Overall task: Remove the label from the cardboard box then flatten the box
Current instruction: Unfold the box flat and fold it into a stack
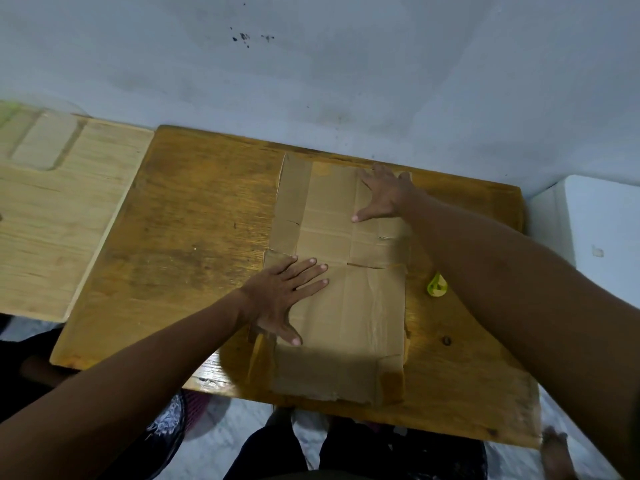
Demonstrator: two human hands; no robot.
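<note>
Both your palms are flat with fingers spread, gripping nothing: left hand [284,292] presses the cardboard box [349,306] near its middle-left, right hand [384,195] presses its far end. The box lies flattened on the wooden table [180,237]. No readable print on it. A small green item [437,285] sits just right of the box.

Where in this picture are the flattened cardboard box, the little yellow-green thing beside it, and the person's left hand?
cardboard box [363,306]: head view, on its bare middle panel.
yellow-green thing [437,285]: head view, on its visible body beside the box's right edge.
left hand [280,296]: head view, on the back of the hand.
</note>
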